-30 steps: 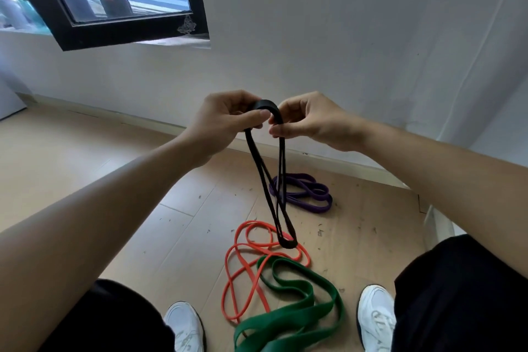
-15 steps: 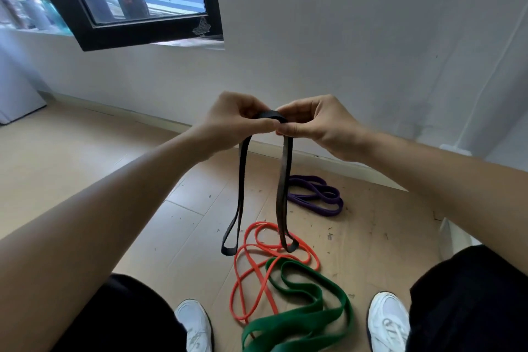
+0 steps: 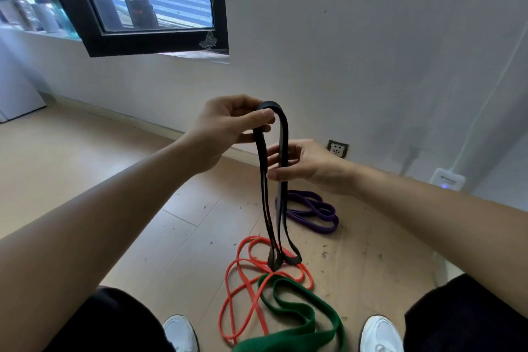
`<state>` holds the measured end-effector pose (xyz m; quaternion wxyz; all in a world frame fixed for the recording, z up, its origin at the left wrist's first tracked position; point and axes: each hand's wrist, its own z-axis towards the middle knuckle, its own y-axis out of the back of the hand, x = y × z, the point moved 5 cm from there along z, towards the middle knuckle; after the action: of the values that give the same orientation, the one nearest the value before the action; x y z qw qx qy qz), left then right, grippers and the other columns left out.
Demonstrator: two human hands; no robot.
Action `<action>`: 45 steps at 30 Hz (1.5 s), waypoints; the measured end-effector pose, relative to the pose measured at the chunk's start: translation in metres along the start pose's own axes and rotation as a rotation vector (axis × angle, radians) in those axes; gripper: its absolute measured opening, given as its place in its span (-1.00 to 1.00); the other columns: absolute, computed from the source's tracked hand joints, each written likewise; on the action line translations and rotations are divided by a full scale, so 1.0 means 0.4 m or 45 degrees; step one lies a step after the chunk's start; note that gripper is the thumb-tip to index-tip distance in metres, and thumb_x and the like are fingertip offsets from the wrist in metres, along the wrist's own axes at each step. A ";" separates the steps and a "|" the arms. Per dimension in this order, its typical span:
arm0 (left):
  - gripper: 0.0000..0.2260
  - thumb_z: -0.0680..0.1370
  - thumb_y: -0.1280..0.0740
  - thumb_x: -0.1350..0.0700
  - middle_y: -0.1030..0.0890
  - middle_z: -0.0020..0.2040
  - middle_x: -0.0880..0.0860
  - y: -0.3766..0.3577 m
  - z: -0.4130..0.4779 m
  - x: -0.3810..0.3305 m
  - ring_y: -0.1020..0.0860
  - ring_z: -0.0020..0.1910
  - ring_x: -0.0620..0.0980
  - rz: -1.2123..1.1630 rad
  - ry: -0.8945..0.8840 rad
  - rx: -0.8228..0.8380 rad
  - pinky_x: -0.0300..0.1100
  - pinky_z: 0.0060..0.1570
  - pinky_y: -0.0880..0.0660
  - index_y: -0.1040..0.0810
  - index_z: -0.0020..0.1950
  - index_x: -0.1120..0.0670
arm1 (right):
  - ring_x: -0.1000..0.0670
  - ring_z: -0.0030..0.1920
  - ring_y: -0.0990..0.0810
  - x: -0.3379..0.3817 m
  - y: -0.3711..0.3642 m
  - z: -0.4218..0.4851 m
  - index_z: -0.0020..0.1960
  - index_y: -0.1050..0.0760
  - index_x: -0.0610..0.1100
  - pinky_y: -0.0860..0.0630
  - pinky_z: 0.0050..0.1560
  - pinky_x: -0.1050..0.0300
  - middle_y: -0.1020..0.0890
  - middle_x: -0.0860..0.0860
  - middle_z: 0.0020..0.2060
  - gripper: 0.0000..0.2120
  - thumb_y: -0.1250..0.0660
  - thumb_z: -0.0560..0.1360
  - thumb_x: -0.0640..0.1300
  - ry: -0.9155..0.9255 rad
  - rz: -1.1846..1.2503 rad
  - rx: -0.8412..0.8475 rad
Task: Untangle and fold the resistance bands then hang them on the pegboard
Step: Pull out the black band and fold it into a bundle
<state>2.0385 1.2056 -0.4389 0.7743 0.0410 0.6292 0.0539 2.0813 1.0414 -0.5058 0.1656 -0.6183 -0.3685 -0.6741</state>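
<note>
A black resistance band (image 3: 264, 197) hangs folded in front of me, its top bend pinched in my left hand (image 3: 228, 126). Lower down, my right hand (image 3: 303, 163) has its fingers around the band's hanging strands. The band's two bottom loops dangle just above the floor. On the wooden floor lie an orange band (image 3: 243, 274) in loose loops, a wide green band (image 3: 300, 314) overlapping it near my feet, and a purple band (image 3: 314, 211) coiled near the wall. No pegboard is in sight.
A black-framed window (image 3: 143, 8) stands open at the upper left. A white wall runs behind, with a wall socket (image 3: 338, 148) and a small white device (image 3: 447, 179) low on it. My white shoes (image 3: 181, 333) stand at the bottom edge.
My right hand has let go of the band's top and dropped lower onto the hanging strands. The left hand alone holds the top bend, and the strands have come together.
</note>
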 end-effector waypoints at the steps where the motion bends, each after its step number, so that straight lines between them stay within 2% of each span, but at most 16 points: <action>1: -0.83 0.50 -0.46 0.13 -0.73 -0.10 0.05 0.000 -0.001 -0.005 -0.71 -0.06 0.02 -0.038 -0.006 -0.014 -0.15 -0.06 -0.63 -0.65 0.06 0.13 | 0.03 0.14 -0.69 -0.003 -0.006 0.001 0.25 -0.58 -0.14 -0.59 0.13 0.24 -0.71 -0.08 0.12 -0.62 -0.52 0.45 -0.24 -0.006 0.024 0.001; 4: -0.69 0.41 -0.47 0.05 -0.71 -0.09 0.07 0.003 -0.003 -0.018 -0.70 -0.03 0.04 -0.139 -0.029 -0.054 -0.12 -0.01 -0.63 -0.64 0.09 0.16 | 0.00 0.16 -0.68 -0.007 -0.020 0.004 0.26 -0.57 -0.29 -0.56 0.02 0.38 -0.70 -0.17 0.15 -0.64 -0.49 0.48 -0.29 0.009 0.086 0.002; 6: -0.70 0.41 -0.48 0.06 -0.70 -0.09 0.08 0.004 -0.002 -0.023 -0.69 -0.04 0.04 -0.191 -0.046 -0.089 -0.12 -0.01 -0.63 -0.65 0.08 0.17 | 0.00 0.15 -0.68 -0.007 -0.028 0.008 0.23 -0.58 -0.35 -0.55 -0.02 0.41 -0.68 -0.22 0.16 -0.66 -0.49 0.47 -0.30 0.030 0.092 -0.023; 9: -0.84 0.51 -0.46 0.15 -0.70 -0.13 0.07 0.007 -0.002 -0.028 -0.68 -0.08 0.03 -0.217 -0.069 -0.159 -0.12 -0.03 -0.62 -0.65 0.05 0.16 | 0.00 0.09 -0.70 -0.007 -0.033 0.018 0.19 -0.61 -0.35 -0.59 -0.02 0.35 -0.69 -0.23 0.12 -0.68 -0.51 0.46 -0.29 0.047 0.079 -0.081; 11: -0.88 0.53 -0.46 0.17 -0.71 -0.14 0.06 0.015 -0.003 -0.030 -0.69 -0.08 0.03 -0.222 -0.079 -0.197 -0.12 -0.03 -0.63 -0.65 0.05 0.15 | -0.08 0.10 -0.70 -0.011 -0.032 0.026 0.16 -0.62 -0.35 -0.60 0.04 0.29 -0.70 -0.23 0.09 -0.70 -0.52 0.46 -0.29 0.056 0.068 -0.115; 15: -0.86 0.52 -0.45 0.16 -0.70 -0.16 0.04 0.029 -0.004 -0.039 -0.69 -0.08 0.01 -0.253 -0.103 -0.212 -0.11 -0.02 -0.63 -0.64 0.06 0.15 | -0.07 0.04 -0.70 -0.009 -0.031 0.034 0.12 -0.62 -0.31 -0.60 0.06 0.28 -0.70 -0.22 0.01 -0.75 -0.50 0.47 -0.30 0.034 0.107 -0.132; 18: -0.80 0.48 -0.45 0.11 -0.69 -0.15 0.04 0.036 -0.008 -0.047 -0.69 -0.08 0.00 -0.304 -0.117 -0.195 -0.13 -0.02 -0.63 -0.64 0.07 0.14 | 0.01 -0.06 -0.61 -0.001 -0.034 0.034 0.10 -0.58 -0.32 -0.56 -0.01 0.32 -0.60 -0.12 -0.10 -0.75 -0.50 0.47 -0.29 0.048 0.088 -0.087; 21: -0.74 0.44 -0.44 0.08 -0.70 -0.13 0.03 0.052 -0.011 -0.050 -0.69 -0.04 0.02 -0.310 -0.121 -0.144 -0.12 0.03 -0.62 -0.63 0.10 0.14 | 0.02 -0.06 -0.60 0.006 -0.028 0.033 0.06 -0.59 -0.26 -0.55 0.00 0.33 -0.59 -0.11 -0.10 -0.79 -0.52 0.45 -0.26 0.063 0.053 -0.092; 23: -0.72 0.46 -0.43 0.10 -0.69 -0.11 0.04 0.067 -0.013 -0.044 -0.68 0.00 0.04 -0.314 -0.119 -0.125 -0.08 0.08 -0.61 -0.61 0.13 0.16 | -0.01 -0.02 -0.66 0.012 -0.013 0.030 0.08 -0.61 -0.25 -0.57 0.07 0.30 -0.65 -0.13 -0.06 -0.80 -0.50 0.47 -0.27 0.072 0.029 -0.111; 26: -0.72 0.48 -0.40 0.11 -0.68 -0.04 0.08 0.083 -0.017 -0.025 -0.67 0.07 0.09 -0.331 -0.097 -0.121 -0.05 0.13 -0.60 -0.59 0.16 0.18 | -0.11 0.10 -0.69 0.012 0.015 0.024 0.12 -0.64 -0.27 -0.57 0.23 0.13 -0.71 -0.19 0.03 -0.75 -0.52 0.46 -0.26 0.090 -0.105 -0.127; 30: -0.78 0.59 -0.31 0.17 -0.66 0.12 0.17 0.077 -0.020 0.005 -0.65 0.18 0.16 -0.263 -0.085 -0.039 -0.03 0.18 -0.60 -0.55 0.21 0.21 | -0.04 0.05 -0.71 -0.014 0.034 0.019 0.09 -0.67 -0.26 -0.61 0.18 0.16 -0.73 -0.12 0.00 -0.76 -0.55 0.44 -0.28 0.058 -0.328 -0.111; 32: -0.82 0.64 -0.26 0.20 -0.64 0.16 0.19 0.077 -0.016 0.014 -0.64 0.21 0.17 -0.248 -0.082 -0.030 -0.03 0.18 -0.60 -0.55 0.21 0.19 | -0.06 0.01 -0.72 -0.034 0.034 0.020 0.05 -0.69 -0.26 -0.63 0.15 0.11 -0.74 -0.12 -0.05 -0.80 -0.55 0.43 -0.29 0.025 -0.409 -0.078; 36: -0.81 0.63 -0.26 0.17 -0.64 0.15 0.17 0.098 -0.009 0.030 -0.64 0.23 0.16 -0.295 -0.059 -0.028 -0.04 0.19 -0.59 -0.56 0.20 0.18 | -0.10 0.01 -0.73 -0.053 0.055 0.025 0.04 -0.71 -0.25 -0.63 0.18 0.02 -0.75 -0.13 -0.07 -0.80 -0.57 0.42 -0.25 0.007 -0.422 -0.133; 41: -0.72 0.51 -0.33 0.17 -0.72 0.05 0.13 0.163 -0.012 0.094 -0.68 0.15 0.09 -0.101 0.100 0.044 -0.07 0.20 -0.61 -0.55 0.20 0.20 | 0.05 -0.07 -0.71 -0.032 0.112 0.005 0.08 -0.71 -0.21 -0.60 0.10 0.23 -0.76 -0.10 -0.07 -0.79 -0.55 0.44 -0.25 0.045 -0.210 -0.212; 45: -0.68 0.51 -0.38 0.37 -0.72 0.07 0.20 0.174 -0.031 0.152 -0.70 0.09 0.07 0.198 0.178 0.212 -0.14 0.20 -0.60 -0.57 0.25 0.18 | 0.03 -0.08 -0.69 -0.005 0.141 -0.011 0.11 -0.68 -0.20 -0.61 0.09 0.17 -0.74 -0.14 -0.05 -0.75 -0.54 0.44 -0.29 0.089 -0.209 -0.223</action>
<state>2.0366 1.2826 -0.4912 0.7159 0.1500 0.6789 0.0639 2.1167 0.9998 -0.4910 0.0681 -0.5743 -0.3516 -0.7362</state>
